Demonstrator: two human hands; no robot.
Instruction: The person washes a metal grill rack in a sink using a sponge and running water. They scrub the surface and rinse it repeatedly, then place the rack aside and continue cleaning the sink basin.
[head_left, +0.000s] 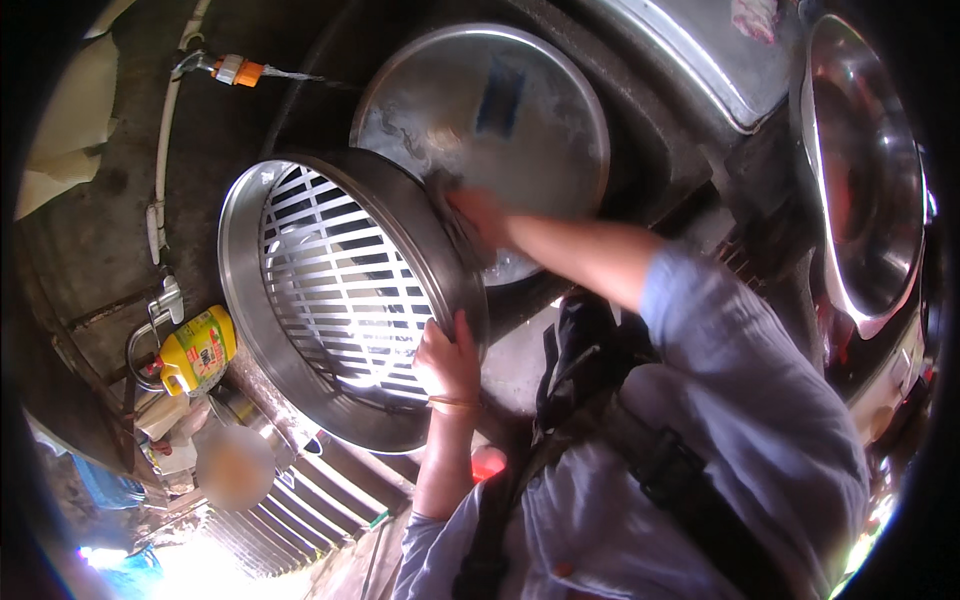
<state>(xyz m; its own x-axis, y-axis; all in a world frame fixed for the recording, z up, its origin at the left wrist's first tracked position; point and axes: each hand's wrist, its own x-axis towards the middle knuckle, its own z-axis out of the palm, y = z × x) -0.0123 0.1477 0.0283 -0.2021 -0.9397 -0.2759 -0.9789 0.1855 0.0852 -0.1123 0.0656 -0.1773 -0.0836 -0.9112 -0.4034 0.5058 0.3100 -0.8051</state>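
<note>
A large round metal steamer tier (244, 300) with a slatted base stands tilted on its side before me. My left hand (448, 361) grips its near rim, with the thumb on the outside. My right hand (480, 214), blurred, is at the tier's outer wall; a dark grey shape shows by its fingertips, too blurred to name. Behind them lies a wide round metal pan or lid (555, 150) with a wet-looking surface and a dark blue patch. From a tap with an orange hose connector (238, 70), water runs toward this round piece.
A yellow detergent bottle (201, 351) is at the left beside a second tap (171, 300). A metal pot (255, 427) sits below it. At the right is a large metal basin (862, 172), with a metal tray (750, 75) at the top right. A red object (487, 463) is low near my left forearm.
</note>
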